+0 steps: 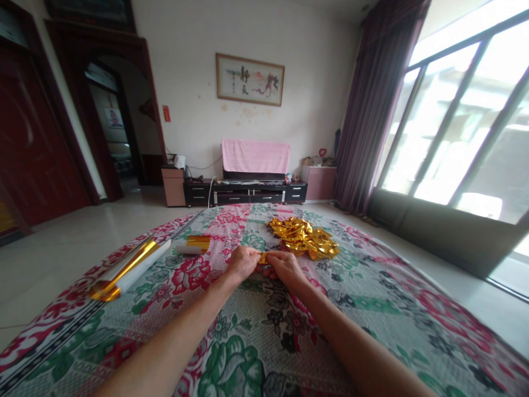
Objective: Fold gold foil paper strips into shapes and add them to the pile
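Observation:
Between my two hands is a small piece of gold foil paper (263, 257), mostly covered by the fingers. My left hand (243, 261) pinches its left end, and my right hand (284, 264) pinches the right end. Both hands are close together above the flowered cloth (231, 358). Just beyond my right hand lies a pile of folded gold foil pieces (303, 237). To the left of my left hand is a short stack of gold and white paper (194, 245), its surface partly curled.
A longer roll of gold and white foil paper (132, 270) lies at the cloth's left side. Across the room stands a low black cabinet (248, 194) with a pink cloth (256, 155) above it. A window (454, 121) is at the right.

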`<action>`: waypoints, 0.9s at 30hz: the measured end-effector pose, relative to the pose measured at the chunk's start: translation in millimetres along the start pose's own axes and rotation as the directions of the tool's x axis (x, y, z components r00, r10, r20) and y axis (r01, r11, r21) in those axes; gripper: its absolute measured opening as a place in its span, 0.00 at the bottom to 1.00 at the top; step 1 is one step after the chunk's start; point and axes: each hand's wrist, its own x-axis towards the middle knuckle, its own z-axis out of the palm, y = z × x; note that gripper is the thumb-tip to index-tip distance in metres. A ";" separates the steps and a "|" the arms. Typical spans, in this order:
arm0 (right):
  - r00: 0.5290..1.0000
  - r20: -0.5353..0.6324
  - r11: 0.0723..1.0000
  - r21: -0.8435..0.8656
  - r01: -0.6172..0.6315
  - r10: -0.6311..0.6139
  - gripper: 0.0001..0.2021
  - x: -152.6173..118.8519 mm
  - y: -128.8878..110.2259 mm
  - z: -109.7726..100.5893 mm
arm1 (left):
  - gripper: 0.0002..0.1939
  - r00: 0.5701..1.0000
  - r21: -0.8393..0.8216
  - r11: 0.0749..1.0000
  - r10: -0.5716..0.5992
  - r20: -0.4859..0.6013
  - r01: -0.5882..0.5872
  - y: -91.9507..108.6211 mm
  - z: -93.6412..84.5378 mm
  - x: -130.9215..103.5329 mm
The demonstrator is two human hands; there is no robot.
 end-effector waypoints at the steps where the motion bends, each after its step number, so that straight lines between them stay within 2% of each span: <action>1: 1.000 0.000 1.000 -0.001 0.005 -0.005 0.14 -0.3 -0.4 0.0 | 0.16 1.000 -0.005 1.000 -0.005 -0.004 0.005 0.1 0.3 0.3; 12: 1.000 0.003 1.000 -0.029 0.000 0.000 0.15 2.1 2.1 -0.4 | 0.15 1.000 -0.041 0.999 -0.023 -0.003 0.023 4.6 0.7 -2.9; 27: 1.000 -0.010 1.000 -0.026 -0.008 0.008 0.15 1.4 1.9 0.0 | 0.15 1.000 -0.045 0.999 0.001 0.001 -0.001 -1.3 1.5 0.7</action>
